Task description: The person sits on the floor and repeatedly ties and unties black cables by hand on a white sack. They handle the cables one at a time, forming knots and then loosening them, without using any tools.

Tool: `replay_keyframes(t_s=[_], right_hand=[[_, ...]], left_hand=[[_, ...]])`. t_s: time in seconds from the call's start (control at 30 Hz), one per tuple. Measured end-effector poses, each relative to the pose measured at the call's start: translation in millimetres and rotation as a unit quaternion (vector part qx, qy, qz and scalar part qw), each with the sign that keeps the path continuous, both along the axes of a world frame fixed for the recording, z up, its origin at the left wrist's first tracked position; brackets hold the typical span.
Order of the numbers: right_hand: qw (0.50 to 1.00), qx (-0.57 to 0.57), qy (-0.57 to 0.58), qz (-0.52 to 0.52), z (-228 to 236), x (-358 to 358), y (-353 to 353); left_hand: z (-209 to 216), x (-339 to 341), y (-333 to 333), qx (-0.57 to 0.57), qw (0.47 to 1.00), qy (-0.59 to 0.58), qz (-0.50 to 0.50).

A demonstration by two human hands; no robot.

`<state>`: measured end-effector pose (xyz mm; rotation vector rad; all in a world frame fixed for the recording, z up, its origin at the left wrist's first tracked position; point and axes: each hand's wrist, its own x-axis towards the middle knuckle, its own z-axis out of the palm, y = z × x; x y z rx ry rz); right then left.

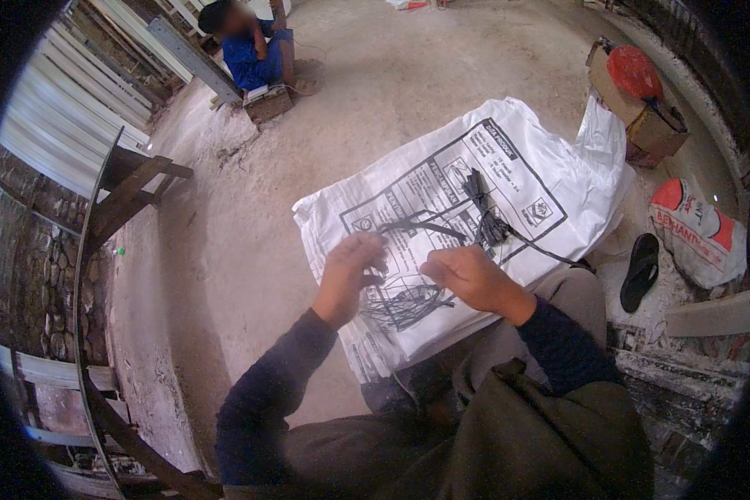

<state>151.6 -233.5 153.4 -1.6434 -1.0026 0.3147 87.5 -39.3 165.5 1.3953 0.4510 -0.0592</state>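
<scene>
A white printed sack point(325, 208) lies spread out in front of me and partly over my legs. On it rests a tied bundle of black cord strips point(496, 227), with loose ends running left and right. Below it is a pile of thin dark wires point(407, 308). My left hand point(352, 273) is curled over the sack's left part, its fingertips beside the end of a black strip. My right hand point(473, 282) is closed with thumb and forefinger pressed together, just below the bundle. Whatever thin thing either hand pinches is too small to make out.
A black sandal point(640, 273) and a red-and-white sack point(698, 233) lie at the right. Behind them stands a cardboard box point(654, 133) with a red bag point(633, 71). A person in blue point(254, 60) sits at the far left. A metal frame point(133, 187) stands at the left.
</scene>
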Motion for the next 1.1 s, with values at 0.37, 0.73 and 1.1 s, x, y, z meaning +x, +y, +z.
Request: replay_keyframes(t_s=[0.37,0.73,1.1], right_hand=[[0.896,0.291,0.267,-0.204,14,82,-94],[0.682,0.326,-0.008,-0.655,-5,124,-267],[0.628,-0.098,-0.416,-0.651,43,88,-142]], left_hand=[[-44,12,118,0.012,0.962,-0.068,0.263],[-43,3,145,0.072,0.95,-0.065,0.296],[-8,11,57,0.166,0.984,-0.057,0.022]])
